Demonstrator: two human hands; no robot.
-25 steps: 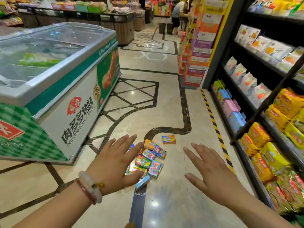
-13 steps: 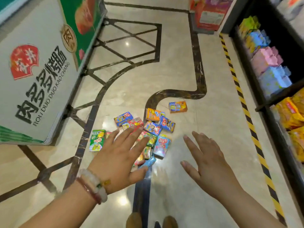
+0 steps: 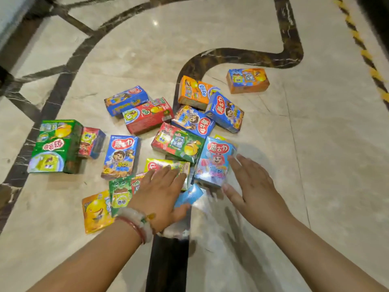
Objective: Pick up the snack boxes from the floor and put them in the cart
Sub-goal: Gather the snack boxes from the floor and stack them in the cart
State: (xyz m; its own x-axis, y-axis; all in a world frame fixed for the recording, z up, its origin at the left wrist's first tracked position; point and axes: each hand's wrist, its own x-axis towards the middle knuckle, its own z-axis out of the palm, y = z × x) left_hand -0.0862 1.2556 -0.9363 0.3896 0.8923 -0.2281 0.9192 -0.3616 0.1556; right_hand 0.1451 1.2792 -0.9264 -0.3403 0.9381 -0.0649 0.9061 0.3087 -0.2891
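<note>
I have both hands apart with fingers straight, left hand (image 3: 162,194) over the yellow box (image 3: 168,166), right hand (image 3: 250,184) touching the light-blue box (image 3: 214,161); snack boxes (image 3: 147,116) (light, stiff card, likely best pinched across narrow sides) lie scattered on glossy marble floor (image 3: 315,144), no cart visible.

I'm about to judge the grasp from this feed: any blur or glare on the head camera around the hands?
Head view: left hand and right hand slightly motion-smeared; the small light-blue box between them is blurred. A ceiling-light glint sits on the marble floor. Corners streak from wide-angle distortion. The farther snack boxes, like the orange box, read fairly sharp.
</note>
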